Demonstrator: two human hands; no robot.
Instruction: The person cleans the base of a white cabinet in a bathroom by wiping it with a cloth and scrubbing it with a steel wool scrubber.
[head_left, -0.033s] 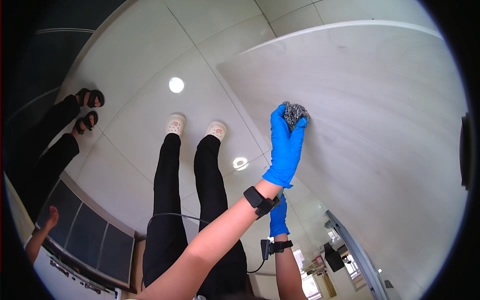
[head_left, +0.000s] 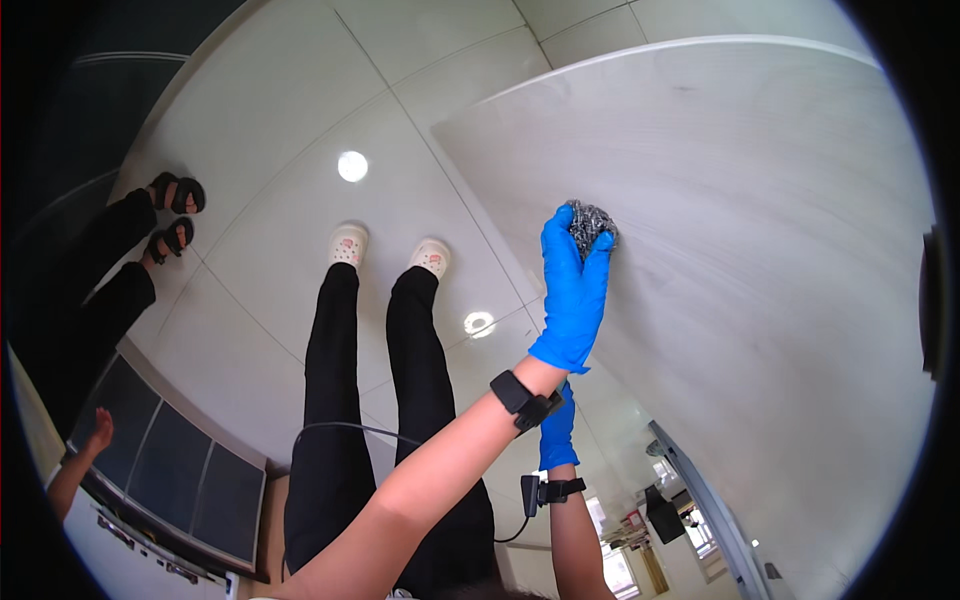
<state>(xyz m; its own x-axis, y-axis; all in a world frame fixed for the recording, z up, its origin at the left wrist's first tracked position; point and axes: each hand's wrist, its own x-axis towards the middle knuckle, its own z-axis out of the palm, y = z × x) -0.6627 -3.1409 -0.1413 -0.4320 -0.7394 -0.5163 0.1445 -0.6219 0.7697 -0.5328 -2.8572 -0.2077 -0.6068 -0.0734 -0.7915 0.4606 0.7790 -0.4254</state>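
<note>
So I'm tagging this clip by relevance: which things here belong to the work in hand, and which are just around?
In use:
- steel wool scourer, pressed on the pale wooden tabletop
- left hand in a blue glove, gripping the scourer
- right hand, also gloved, held low

Just around:
- another person's sandalled feet
- dark glass-fronted cabinet
- tiled floor

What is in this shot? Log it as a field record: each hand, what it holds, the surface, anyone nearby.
left hand: blue glove, gripping the steel scourer
steel scourer: pressed against the pale wood-grain panel
right hand: blue glove, partly hidden behind the left forearm, grip unclear
nearby: person in black trousers and white clogs; second person in black sandals
</note>
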